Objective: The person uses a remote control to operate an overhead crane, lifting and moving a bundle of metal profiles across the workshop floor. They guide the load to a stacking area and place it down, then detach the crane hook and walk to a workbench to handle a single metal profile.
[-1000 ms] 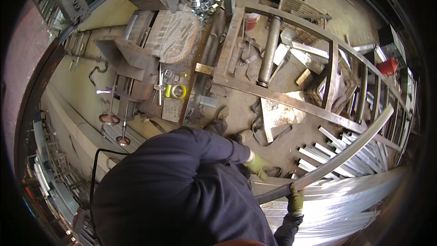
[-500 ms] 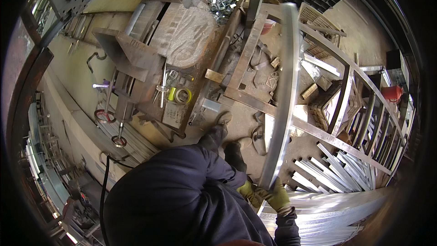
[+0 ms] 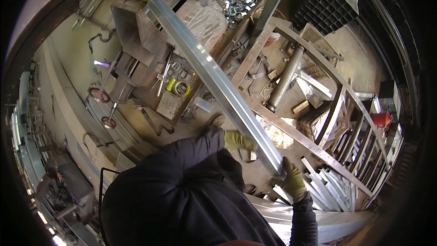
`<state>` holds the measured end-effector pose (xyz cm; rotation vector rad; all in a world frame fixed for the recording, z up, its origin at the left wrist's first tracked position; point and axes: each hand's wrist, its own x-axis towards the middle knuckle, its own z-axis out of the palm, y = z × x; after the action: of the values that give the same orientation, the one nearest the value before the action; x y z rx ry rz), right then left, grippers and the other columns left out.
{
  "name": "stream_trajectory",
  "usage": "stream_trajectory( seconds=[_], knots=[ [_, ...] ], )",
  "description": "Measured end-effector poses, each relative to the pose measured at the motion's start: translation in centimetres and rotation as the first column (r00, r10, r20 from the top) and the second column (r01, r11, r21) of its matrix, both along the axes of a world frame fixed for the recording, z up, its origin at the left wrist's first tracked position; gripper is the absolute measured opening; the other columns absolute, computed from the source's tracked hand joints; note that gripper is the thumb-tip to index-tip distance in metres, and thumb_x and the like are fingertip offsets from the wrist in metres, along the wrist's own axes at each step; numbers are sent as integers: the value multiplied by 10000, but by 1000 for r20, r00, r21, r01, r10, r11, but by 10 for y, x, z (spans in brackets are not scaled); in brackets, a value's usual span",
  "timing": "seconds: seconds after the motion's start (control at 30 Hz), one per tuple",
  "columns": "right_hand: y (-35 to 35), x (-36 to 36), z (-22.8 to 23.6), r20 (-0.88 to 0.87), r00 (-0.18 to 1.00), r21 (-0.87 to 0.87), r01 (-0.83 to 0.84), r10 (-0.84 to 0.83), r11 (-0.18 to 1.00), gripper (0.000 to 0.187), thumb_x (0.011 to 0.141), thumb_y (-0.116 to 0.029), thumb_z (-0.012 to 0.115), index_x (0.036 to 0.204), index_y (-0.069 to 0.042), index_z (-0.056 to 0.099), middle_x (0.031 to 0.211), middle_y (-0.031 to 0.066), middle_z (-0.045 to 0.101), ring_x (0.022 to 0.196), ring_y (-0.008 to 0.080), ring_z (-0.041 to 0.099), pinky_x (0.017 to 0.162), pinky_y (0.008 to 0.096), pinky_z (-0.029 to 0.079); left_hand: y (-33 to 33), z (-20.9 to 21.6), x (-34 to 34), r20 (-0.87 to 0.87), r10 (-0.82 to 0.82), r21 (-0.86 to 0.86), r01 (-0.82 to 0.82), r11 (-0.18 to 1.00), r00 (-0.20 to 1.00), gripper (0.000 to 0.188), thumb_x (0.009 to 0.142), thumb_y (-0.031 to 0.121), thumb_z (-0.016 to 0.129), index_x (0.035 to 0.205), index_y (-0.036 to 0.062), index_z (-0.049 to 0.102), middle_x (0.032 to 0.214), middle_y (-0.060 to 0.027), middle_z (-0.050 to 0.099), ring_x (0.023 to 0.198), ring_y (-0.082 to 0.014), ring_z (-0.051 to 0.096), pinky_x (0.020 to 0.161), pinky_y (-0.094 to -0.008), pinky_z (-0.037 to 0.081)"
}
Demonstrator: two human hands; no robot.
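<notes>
A long silvery metal tube (image 3: 205,66) slants from the machine table at the upper left down to my hands. My left hand (image 3: 237,141), in a yellow-green glove, is closed around the tube a little up from its near end. At that near end my right hand (image 3: 294,181), gloved alike, grips the tube. The far end of the tube lies across the view of two upright metal plates (image 3: 132,32); whether it touches them I cannot tell. Left of the tube, a yellow tape measure (image 3: 181,88) sits on the rusty worktable.
A brown steel frame (image 3: 300,132) spans the right side. Cut tube lengths (image 3: 330,189) lie in a heap beneath its near end. Small metal pieces (image 3: 237,4) are piled at the back. A red container (image 3: 381,119) stands far right. Red-rimmed handwheels (image 3: 98,94) stick out at the left.
The tube's far end has swung left, from above the frame to over the worktable. My hands have moved farther apart along it, and the left hand has moved up and away from me.
</notes>
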<state>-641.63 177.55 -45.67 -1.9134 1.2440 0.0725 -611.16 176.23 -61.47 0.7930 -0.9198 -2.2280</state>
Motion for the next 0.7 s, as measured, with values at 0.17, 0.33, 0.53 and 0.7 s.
stream_trajectory(
  seconds=[0.17, 0.33, 0.53, 0.7],
  knots=[
    [-124, 24, -46, 65, 997, -387, -11, 39, 922, 746, 692, -170, 875, 1345, -36, 540, 1089, 217, 680, 1007, 407, 650, 870, 494, 532, -120, -2, 44, -46, 273, -25, -274, 961, 961, 483, 1056, 270, 578, 1487, 81, 471, 1390, -118, 623, 1277, -279, 609, 1057, -438, 518],
    [-262, 94, -83, -213, 975, -574, -67, -69, 816, 778, 750, -314, 865, 1399, -98, 494, 1217, 192, 657, 1125, 383, 636, 962, 553, 497, -231, -17, 78, -63, 453, -52, -457, 888, 889, 437, 1089, 290, 543, 1464, 71, 496, 1383, -113, 624, 1272, -276, 610, 1058, -426, 521],
    [-394, 153, -128, -202, 978, -674, -96, -57, 733, 584, 765, -224, 796, 1279, -85, 557, 1182, 190, 666, 1093, 397, 638, 931, 504, 514, -335, -4, 127, 315, 418, 160, -482, 862, 852, 484, 991, 394, 706, 1333, 66, 605, 1179, -138, 712, 1050, -253, 695, 903, -362, 571],
    [-460, 181, -180, 35, 999, -655, 36, -17, 755, 270, 811, -41, 647, 1072, -32, 577, 1005, 216, 662, 949, 424, 638, 798, 523, 507, -380, 7, 161, 638, 534, -515, -209, 832, 554, 474, 984, 312, 706, 1336, 1, 644, 1320, -132, 665, 1233, -237, 606, 1052, -365, 474]
  ],
)
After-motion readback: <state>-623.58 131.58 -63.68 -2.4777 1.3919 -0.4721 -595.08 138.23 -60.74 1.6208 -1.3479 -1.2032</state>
